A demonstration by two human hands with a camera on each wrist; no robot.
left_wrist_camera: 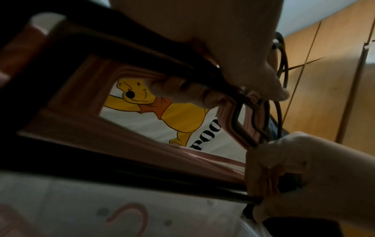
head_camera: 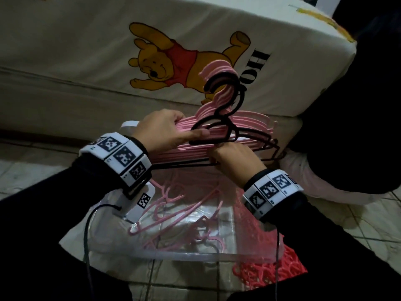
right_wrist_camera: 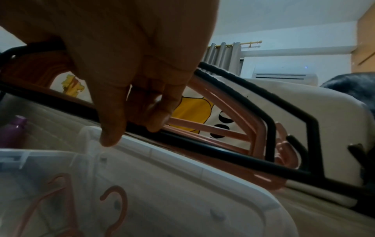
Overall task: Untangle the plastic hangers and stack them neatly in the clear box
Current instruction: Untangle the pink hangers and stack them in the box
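Note:
A bundle of hangers (head_camera: 243, 127), several pink ones with black ones among them, hangs above the clear box (head_camera: 186, 255), hooks pointing up. My left hand (head_camera: 171, 129) grips the bundle's upper left shoulder, thumb on the near side. My right hand (head_camera: 234, 159) holds the bottom bars, fingers curled round them. In the left wrist view the left fingers (left_wrist_camera: 194, 96) wrap the pink and black bars. In the right wrist view the right fingers (right_wrist_camera: 154, 112) curl over the black bottom bar (right_wrist_camera: 223, 154). Loose pink hangers (head_camera: 173, 209) lie inside the box.
A cream mattress (head_camera: 86, 51) with a yellow bear print stands behind the box. A red-pink mesh bag (head_camera: 267, 266) lies at the box's right. A dark cloth heap (head_camera: 358, 116) sits at the right. A purple bottle (right_wrist_camera: 12, 131) shows beyond the box's left side.

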